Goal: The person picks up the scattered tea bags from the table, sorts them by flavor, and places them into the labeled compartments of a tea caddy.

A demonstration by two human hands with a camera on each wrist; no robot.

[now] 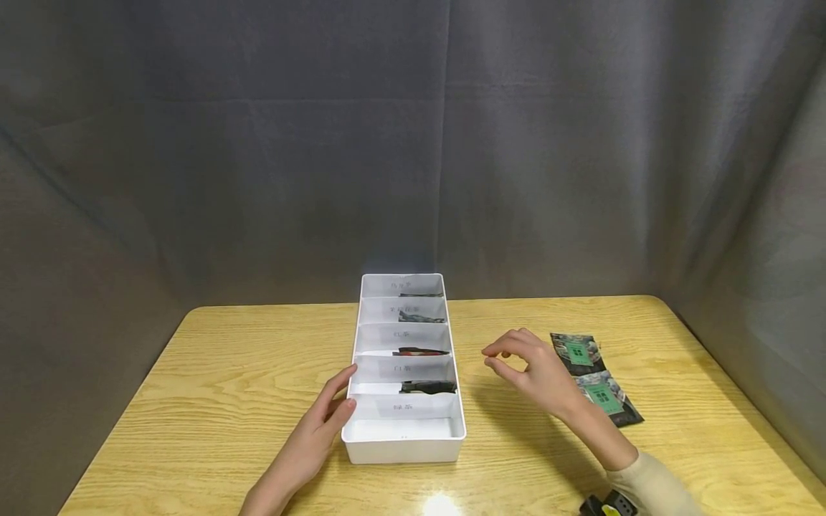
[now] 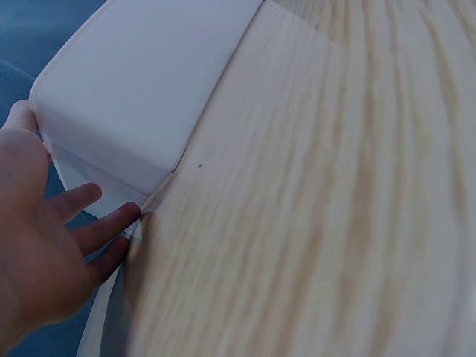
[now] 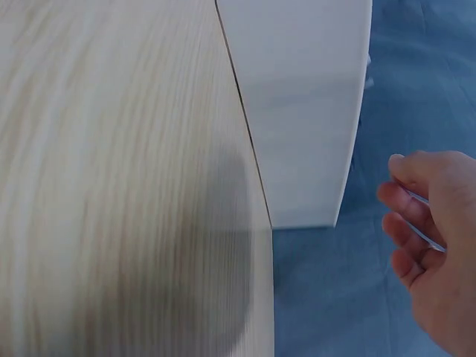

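Observation:
A white divided box point(image 1: 405, 451) stands on the table, its compartments marked with printed labels. My left hand point(image 1: 316, 430) rests against the box's left side, thumb and fingertips at the rim; the left wrist view has its fingers spread along the white wall. To the right of the box, my right hand point(image 1: 532, 365) hovers over the table with nothing in it, fingers loosely bent, thumb and index finger apart. Dark packets stand in the compartments, among them a black packet point(image 1: 428, 387) and a red-and-black packet point(image 1: 421, 352). The nearest compartment point(image 1: 403, 428) holds no packet.
Two dark packets with green labels lie right of my right hand: a farther packet point(image 1: 578, 353) and a nearer packet point(image 1: 609, 398), partly behind the wrist. A grey curtain point(image 1: 310, 179) hangs behind the wooden table point(image 1: 226, 401).

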